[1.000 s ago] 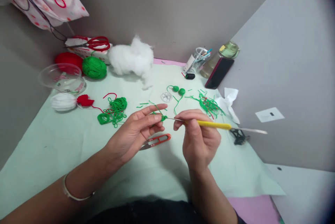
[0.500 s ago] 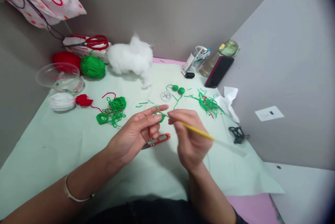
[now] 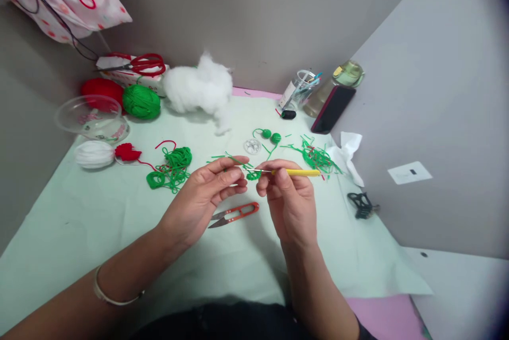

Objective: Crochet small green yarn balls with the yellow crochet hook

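My right hand (image 3: 292,197) grips a crochet hook by its yellow handle (image 3: 300,173), its thin metal shaft pointing left toward my other hand. Between the two hands hangs a small piece of green crochet (image 3: 253,175), close to the hook's shaft. My left hand (image 3: 210,191) pinches green yarn between thumb and fingers, and a strand runs over its index finger. Exactly how the hook's tip sits in the yarn is too small to make out. Below the hands, orange-handled thread snips (image 3: 236,214) lie on the cloth.
Tangled green yarn (image 3: 177,162) lies to the left, near a white yarn ball (image 3: 94,155). Two small green balls (image 3: 275,138) and a round clear case (image 3: 252,146) sit beyond my hands. Green yarn scraps (image 3: 316,159), a phone (image 3: 333,109) and a black claw clip (image 3: 361,205) are at right.
The hook has swung from slanting down rightward to nearly level. My right hand has turned with it, and my left hand has drawn slightly left, uncovering more of the snips.
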`<state>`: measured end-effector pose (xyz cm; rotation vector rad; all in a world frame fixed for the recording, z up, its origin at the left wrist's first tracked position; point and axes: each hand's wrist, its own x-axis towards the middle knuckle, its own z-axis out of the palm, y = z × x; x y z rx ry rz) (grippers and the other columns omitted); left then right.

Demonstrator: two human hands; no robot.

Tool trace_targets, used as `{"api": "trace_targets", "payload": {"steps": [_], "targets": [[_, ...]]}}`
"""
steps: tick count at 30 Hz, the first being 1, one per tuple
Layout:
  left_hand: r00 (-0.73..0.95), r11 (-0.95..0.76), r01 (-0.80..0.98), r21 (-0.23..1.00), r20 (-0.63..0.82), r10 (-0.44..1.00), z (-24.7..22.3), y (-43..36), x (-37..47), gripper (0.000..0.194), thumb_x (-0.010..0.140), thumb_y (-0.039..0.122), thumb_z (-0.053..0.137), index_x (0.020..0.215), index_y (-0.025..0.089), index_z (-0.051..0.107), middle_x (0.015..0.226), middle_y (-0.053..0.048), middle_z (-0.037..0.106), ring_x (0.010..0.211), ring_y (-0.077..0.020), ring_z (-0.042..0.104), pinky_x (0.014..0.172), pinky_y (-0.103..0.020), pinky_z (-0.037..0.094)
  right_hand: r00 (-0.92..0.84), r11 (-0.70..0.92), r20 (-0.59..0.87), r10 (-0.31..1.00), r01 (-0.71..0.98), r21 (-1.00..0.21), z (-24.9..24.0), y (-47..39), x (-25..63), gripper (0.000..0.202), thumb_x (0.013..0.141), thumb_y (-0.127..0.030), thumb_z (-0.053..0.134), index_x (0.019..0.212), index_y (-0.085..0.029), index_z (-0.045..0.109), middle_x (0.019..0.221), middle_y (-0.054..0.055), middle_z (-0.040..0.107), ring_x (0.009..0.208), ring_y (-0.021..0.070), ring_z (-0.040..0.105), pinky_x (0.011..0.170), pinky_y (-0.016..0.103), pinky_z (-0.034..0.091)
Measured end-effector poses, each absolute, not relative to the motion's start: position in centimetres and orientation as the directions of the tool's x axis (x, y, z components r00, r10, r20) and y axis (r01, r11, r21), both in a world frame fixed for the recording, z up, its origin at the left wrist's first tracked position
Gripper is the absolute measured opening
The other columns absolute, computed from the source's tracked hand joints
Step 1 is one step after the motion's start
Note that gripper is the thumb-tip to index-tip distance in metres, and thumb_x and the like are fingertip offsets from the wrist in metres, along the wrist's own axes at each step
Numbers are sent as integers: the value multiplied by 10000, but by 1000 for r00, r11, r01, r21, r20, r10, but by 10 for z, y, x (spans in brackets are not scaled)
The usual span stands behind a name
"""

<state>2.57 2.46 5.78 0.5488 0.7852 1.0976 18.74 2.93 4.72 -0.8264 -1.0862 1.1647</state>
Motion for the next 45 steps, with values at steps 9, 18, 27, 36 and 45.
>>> {"api": "trace_targets", "payload": {"steps": [9,18,27,36,45], "targets": [[336,427,-599,677,-272,902,59,26,24,254,899,185,765,1147,192,815,973,-31,705,739,-82,605,709,-183,555,7,195,202,979,-294,-936,48,29,185,177,921,-407,714,929,-235,750,860,20,747,576,99,606,549,254,540],[312,427,-629,649,-292,904,61,27,26,174,913,148,756,1073,181,815,1001,-22,722,852,-88,685,749,-147,572,28,183,186,982,-372,-910,45,31,185,117,939,-347,707,937,-246,766,900,19,771,561,82,578,502,223,490],[226,368,-680,634,-296,928,63,27,27,187,956,85,686,1078,183,789,955,-9,736,887,-77,703,821,-125,577,132,437,420,898,-158,-885,44,23,183,169,1004,-237,641,1024,-275,804,955,24,735,657,104,655,592,279,543],[191,356,-763,539,-339,921,68,26,29,277,950,-37,582,966,143,792,928,-15,694,859,-58,699,840,-117,586,131,494,480,867,-109,-863,47,19,178,192,1012,-206,613,1039,-268,792,992,34,726,701,132,723,585,301,633],[313,344,-623,703,-179,933,57,23,27,288,961,384,718,1137,166,781,986,-51,694,898,-138,626,854,-243,556,24,675,695,719,214,-706,48,13,180,278,986,-78,614,1118,-264,773,1052,49,785,933,183,754,774,354,667]]}}
